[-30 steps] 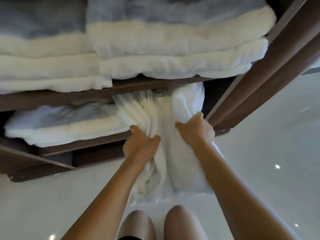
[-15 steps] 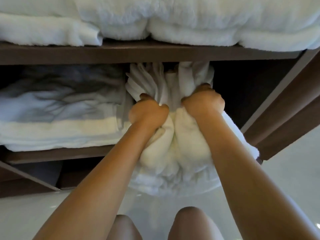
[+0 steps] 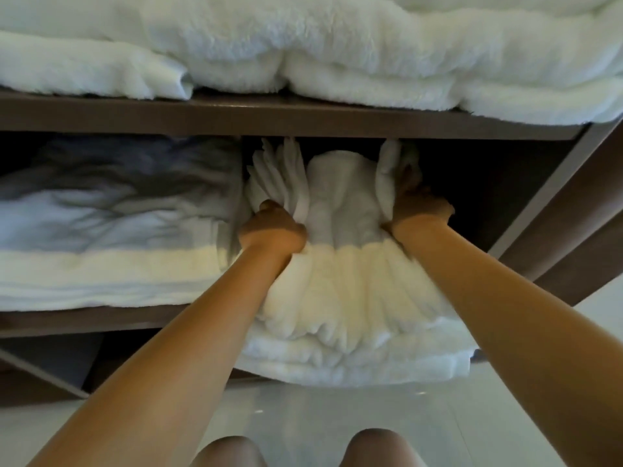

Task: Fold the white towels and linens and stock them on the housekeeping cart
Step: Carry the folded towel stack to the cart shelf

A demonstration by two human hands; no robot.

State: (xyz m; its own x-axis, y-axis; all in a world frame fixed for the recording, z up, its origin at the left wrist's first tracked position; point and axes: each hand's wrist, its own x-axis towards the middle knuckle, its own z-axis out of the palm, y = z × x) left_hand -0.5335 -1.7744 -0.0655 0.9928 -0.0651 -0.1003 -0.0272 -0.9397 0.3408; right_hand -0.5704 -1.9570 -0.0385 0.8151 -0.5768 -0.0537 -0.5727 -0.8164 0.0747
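A bunched stack of white towels [image 3: 350,291] sits half inside the lower shelf of the dark brown cart [image 3: 303,117], its front part hanging over the shelf edge. My left hand [image 3: 273,227] grips the stack's left side, fingers buried in the folds. My right hand [image 3: 418,207] grips the right side, reaching deeper under the upper shelf. The back of the stack is in shadow.
Folded white towels [image 3: 111,237] fill the left of the same shelf. Thick white towels [image 3: 320,45] lie across the upper shelf. The cart's brown side post [image 3: 573,210] stands at right. Pale glossy floor [image 3: 320,416] and my knees [image 3: 381,448] are below.
Both hands have pushed the towel stack deeper into the lower shelf and moved apart to its sides. The view has moved closer to the cart.
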